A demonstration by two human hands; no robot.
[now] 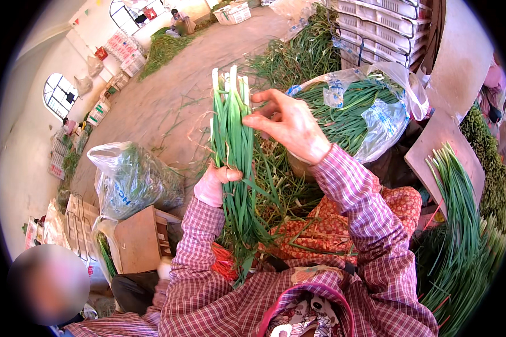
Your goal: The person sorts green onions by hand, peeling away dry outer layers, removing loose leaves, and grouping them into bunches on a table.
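My left grip (212, 184) is closed around a bunch of green stalks (234, 126), the thumb lying across the front. My right grip (295, 126) holds nothing that I can see: its thumb and forefinger stand apart, curved, at the right edge of the bunch. Whether they touch a stalk, I cannot tell.

To do this step well, in my judgement, the left grip should be firm but not squeezing, because such hollow-looking leaves may bend or bruise. With the right fingertips I would take only one stalk at a time, near the white ends (233, 78), and work gently, so that its neighbours are not pulled out. The white ends are not quite level, so it would be good to even them with small touches.

The bunch passes through my left grip: its white ends rise toward 12 o'clock, and its leaves trail down toward 5 o'clock, before the orange patterned cloth (388, 208). From my right grip, the bunch is just beside, at 9 o'clock. Beyond, at 2 o'clock of this right grip, lies a clear plastic bag (385, 126) with more green stalks.
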